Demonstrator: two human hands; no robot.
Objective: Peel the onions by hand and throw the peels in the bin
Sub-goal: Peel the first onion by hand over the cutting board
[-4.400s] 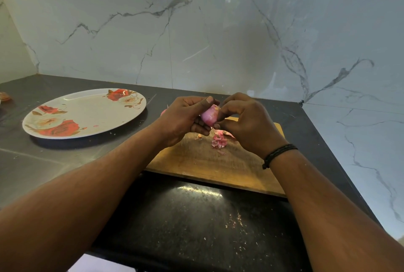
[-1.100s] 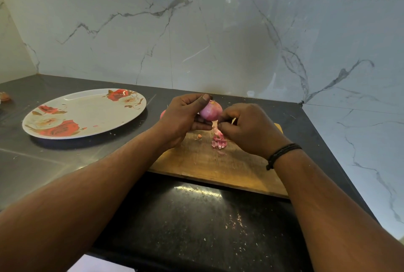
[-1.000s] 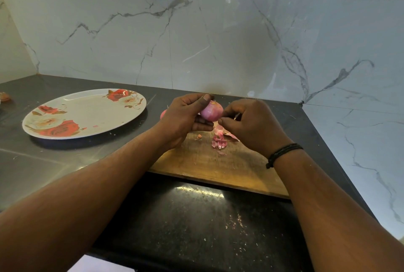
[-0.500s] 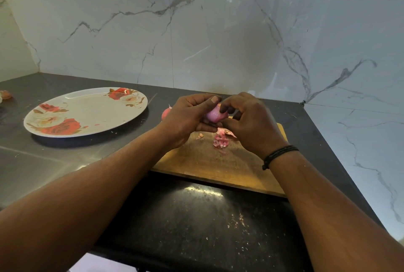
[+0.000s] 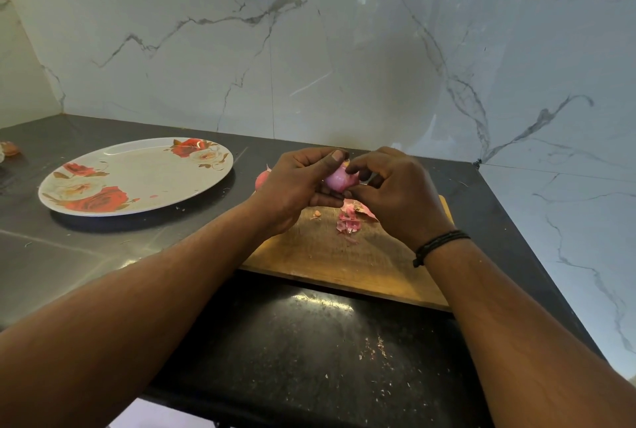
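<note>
Pink onion (image 5: 339, 179) | left hand (image 5: 296, 187) grip curled round it | right hand (image 5: 395, 193) grip pinching it

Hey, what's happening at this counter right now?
A person is peeling a small pink onion by hand above a wooden cutting board. The left hand grips the onion while the right hand picks at its skin with the fingertips. Loose peels lie on the board, not yet binned. A flowered plate sits to the left.
</note>
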